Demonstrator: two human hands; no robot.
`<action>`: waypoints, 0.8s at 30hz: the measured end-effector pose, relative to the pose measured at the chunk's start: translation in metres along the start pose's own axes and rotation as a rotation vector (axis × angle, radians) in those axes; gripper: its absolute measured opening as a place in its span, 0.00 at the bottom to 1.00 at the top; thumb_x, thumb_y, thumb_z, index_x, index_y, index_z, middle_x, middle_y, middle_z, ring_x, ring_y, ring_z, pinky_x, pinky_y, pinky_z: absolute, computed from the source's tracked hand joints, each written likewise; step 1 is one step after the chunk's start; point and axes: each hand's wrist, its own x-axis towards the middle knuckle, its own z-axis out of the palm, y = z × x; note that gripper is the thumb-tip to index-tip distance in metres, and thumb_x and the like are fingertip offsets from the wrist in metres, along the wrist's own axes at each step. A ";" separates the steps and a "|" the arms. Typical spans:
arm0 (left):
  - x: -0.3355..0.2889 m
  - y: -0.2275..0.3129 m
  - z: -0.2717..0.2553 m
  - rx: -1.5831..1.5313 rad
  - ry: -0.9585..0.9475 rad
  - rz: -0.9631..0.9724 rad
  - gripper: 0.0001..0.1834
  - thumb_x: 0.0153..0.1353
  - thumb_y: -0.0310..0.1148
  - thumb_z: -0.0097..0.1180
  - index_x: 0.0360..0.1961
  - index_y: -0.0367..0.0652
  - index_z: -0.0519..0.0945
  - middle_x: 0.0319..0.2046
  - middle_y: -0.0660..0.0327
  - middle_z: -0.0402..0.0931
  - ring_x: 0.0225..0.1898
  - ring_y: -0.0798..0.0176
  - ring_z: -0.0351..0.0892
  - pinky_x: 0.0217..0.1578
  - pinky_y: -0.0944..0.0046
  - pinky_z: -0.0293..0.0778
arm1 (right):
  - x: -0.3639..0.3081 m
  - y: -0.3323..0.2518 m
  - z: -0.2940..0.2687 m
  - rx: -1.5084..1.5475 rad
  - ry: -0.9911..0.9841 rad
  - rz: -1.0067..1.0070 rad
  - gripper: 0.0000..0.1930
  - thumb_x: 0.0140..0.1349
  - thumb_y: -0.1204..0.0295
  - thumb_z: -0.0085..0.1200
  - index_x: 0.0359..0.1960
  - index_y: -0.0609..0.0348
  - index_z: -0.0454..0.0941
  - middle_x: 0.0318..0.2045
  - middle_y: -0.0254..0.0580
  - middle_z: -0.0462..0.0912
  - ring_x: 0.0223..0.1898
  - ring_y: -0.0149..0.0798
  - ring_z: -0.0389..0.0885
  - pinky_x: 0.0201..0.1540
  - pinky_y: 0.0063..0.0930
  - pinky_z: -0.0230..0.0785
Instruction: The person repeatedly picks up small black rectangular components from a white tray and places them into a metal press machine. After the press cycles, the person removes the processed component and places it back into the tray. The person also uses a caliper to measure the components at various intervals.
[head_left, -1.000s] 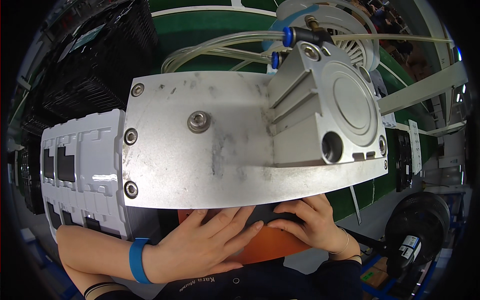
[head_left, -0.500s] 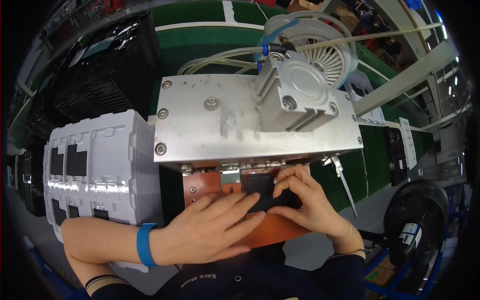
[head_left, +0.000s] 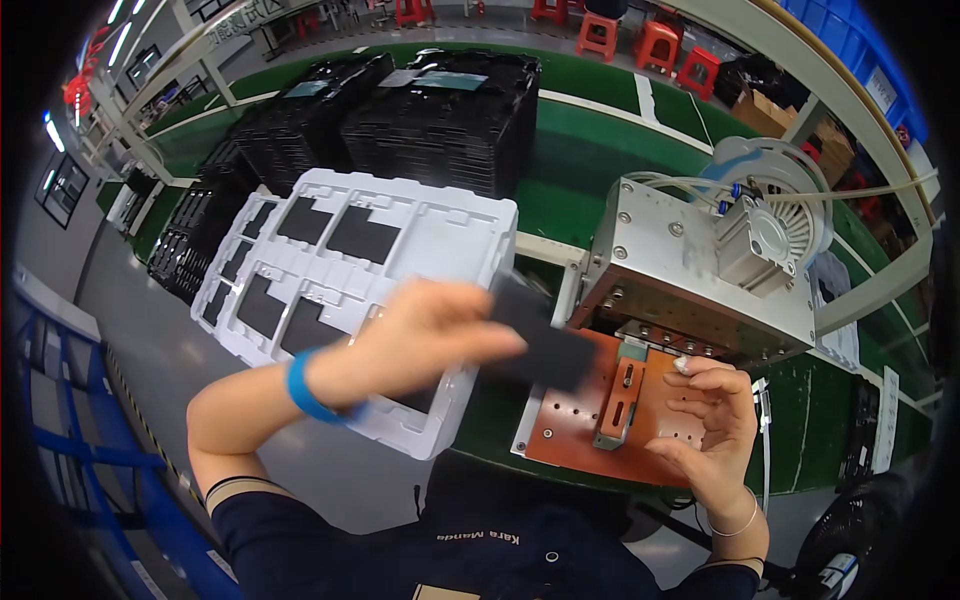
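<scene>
Head view, left hand (head_left: 428,322) pinching seemingly flat black piece (head_left: 545,338), right hand (head_left: 724,435) empty, cupped

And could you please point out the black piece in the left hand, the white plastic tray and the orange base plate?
Black piece (head_left: 547,345): head view, its broad face.
White plastic tray (head_left: 447,242): head view, a bare pocket.
Orange base plate (head_left: 576,432): head view, its left part.

2 bare hands in view. Left hand (head_left: 435,320) is blurred, thumb pointing right, fingers bent in a pinch; left forearm (head_left: 255,400) angles up from a bent elbow. Right hand (head_left: 715,415) points upward, fingers loosely curled, thumb apart.
</scene>
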 end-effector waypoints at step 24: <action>-0.071 -0.072 -0.091 1.228 0.417 0.526 0.07 0.53 0.32 0.66 0.28 0.44 0.79 0.28 0.63 0.75 0.42 0.54 0.75 0.44 0.57 0.76 | 0.193 0.054 0.242 -0.802 -0.321 -0.477 0.20 0.56 0.65 0.64 0.48 0.61 0.77 0.41 0.49 0.83 0.49 0.51 0.77 0.53 0.44 0.66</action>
